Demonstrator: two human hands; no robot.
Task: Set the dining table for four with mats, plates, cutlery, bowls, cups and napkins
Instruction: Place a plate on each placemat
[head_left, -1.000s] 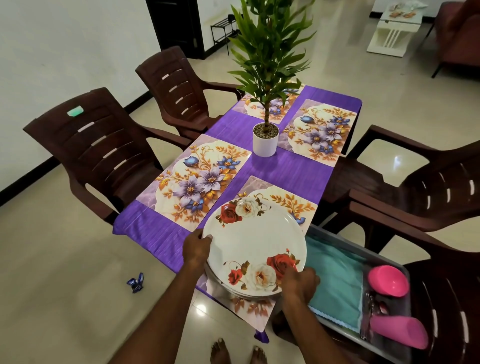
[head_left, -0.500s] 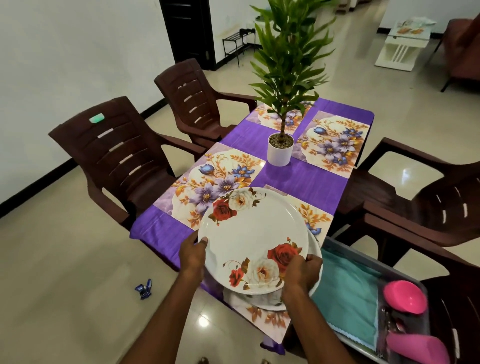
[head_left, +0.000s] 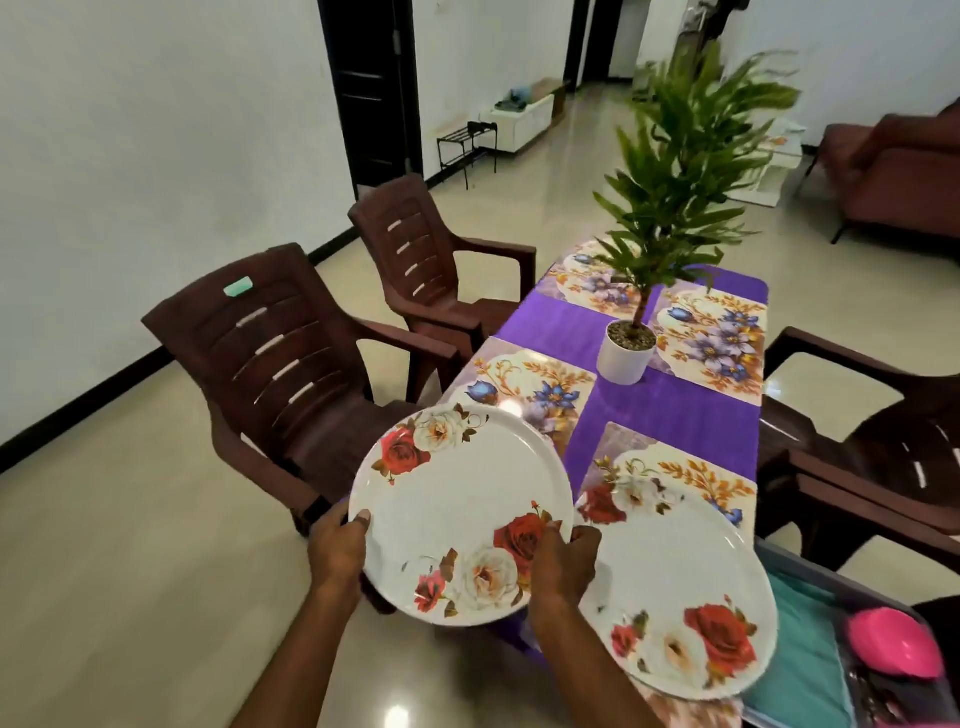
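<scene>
A round white plate with red and cream roses (head_left: 457, 519) is gripped at its near rim by the left hand (head_left: 337, 545) and right hand (head_left: 563, 564), raised off the table's near left corner. A matching plate (head_left: 685, 597) rests on the near right floral mat (head_left: 670, 467) on the purple-clothed table (head_left: 675, 415), which is ringed by brown plastic chairs (head_left: 291, 353) on a glossy cream tiled floor (head_left: 130, 571).

your held plate (head_left: 457, 525) hides the near-left mat's (head_left: 540, 395) front half. the tray (head_left: 852, 680) runs off the frame's lower right corner, its cutlery (head_left: 872, 696) too blurred to tell apart.

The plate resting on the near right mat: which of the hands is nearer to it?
Right. The right hand grips the lifted plate at its right edge, just beside the resting plate. The left hand holds the far left edge.
</scene>
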